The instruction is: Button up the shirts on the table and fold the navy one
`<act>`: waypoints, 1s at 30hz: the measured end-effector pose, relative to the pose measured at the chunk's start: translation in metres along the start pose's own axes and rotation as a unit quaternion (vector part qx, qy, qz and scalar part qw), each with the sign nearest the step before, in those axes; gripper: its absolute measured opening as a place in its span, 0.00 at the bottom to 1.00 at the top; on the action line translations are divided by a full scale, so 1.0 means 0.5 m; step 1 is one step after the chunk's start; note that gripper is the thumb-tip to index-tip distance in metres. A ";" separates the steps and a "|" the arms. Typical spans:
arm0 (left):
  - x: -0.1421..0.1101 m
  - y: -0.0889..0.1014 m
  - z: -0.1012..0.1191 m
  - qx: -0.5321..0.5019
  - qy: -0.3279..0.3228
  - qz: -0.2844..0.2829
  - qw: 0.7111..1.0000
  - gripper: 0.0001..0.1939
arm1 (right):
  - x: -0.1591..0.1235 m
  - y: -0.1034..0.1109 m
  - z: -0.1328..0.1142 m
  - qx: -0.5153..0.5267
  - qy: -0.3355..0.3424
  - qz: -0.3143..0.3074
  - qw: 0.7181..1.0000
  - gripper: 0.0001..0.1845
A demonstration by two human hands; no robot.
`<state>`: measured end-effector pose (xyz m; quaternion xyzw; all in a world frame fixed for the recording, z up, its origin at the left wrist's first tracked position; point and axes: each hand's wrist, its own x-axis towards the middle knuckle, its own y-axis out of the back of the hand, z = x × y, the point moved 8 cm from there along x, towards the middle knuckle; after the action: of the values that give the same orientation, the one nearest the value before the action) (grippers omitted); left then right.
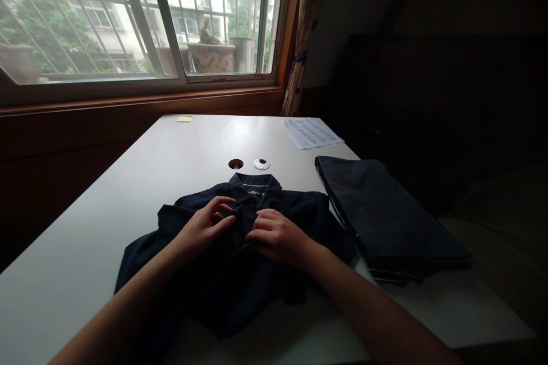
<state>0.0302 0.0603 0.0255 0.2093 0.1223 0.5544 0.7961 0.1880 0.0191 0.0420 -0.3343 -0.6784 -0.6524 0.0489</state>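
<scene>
A dark navy collared shirt [218, 302] lies front up on the white table, its collar pointing away from me and its sleeves spread to the sides. My left hand [210, 218] rests at the front opening just below the collar, thumb and forefinger apart beside a small raised bit of dark cloth. Across the opening, my right hand [278, 234] has its fingers curled and closed on the shirt's other front edge. Buttons cannot be made out in the dark cloth. Both forearms cover parts of the shirt's sides.
A stack of folded dark cloth [385, 211] lies to the right, against the shirt's sleeve. Farther back are printed papers [312, 133], a yellow note [184, 118], a round cable hole [236, 164] and its white cover [261, 164]. A barred window [214, 17] stands behind the table [85, 245].
</scene>
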 end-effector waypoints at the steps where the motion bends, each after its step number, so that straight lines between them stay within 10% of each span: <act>1: -0.002 -0.002 0.001 0.009 0.004 -0.017 1.000 0.25 | -0.002 -0.003 0.002 -0.008 0.003 -0.002 1.000 0.07; 9: -0.031 0.011 0.026 0.055 -0.023 -0.093 0.994 0.41 | -0.011 0.032 0.030 -0.047 -0.051 0.030 0.997 0.04; 17: -0.014 0.018 0.041 0.024 -0.023 0.028 0.999 0.26 | -0.029 0.095 0.073 -0.079 -0.143 0.113 0.980 0.08; 30: -0.021 0.005 0.046 0.040 -0.089 0.090 0.991 0.17 | -0.001 0.052 0.020 0.023 -0.056 0.054 0.997 0.11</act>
<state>0.0342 0.0469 0.0466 0.2997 0.0540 0.5979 0.7415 0.2056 0.0260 0.0623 -0.4053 -0.6759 -0.6132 0.0541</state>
